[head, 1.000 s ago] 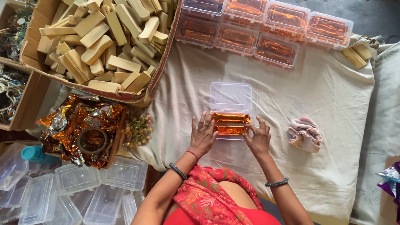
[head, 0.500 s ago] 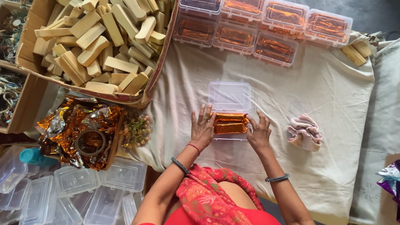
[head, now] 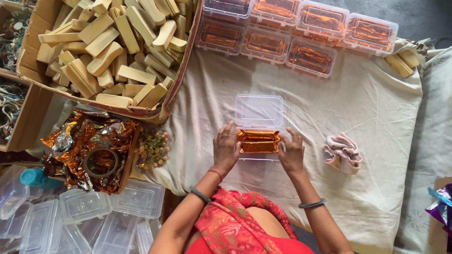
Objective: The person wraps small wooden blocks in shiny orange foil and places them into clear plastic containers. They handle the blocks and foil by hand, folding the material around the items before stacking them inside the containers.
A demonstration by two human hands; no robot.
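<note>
Orange foil-wrapped bar (head: pixel 258 141) now sits in clear plastic hinged box (head: pixel 257 125) on cloth-covered desk (head: pixel 369 112). Since a second ago, hardly any shift: my left hand (head: pixel 225 149) and right hand (head: pixel 292 153) still flank box, apart, fingertips touching sides. Lid still open.

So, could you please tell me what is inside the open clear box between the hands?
The open clear box holds an orange foil-wrapped bundle, with the left hand and right hand at its sides. What the foil covers cannot be seen.
</note>
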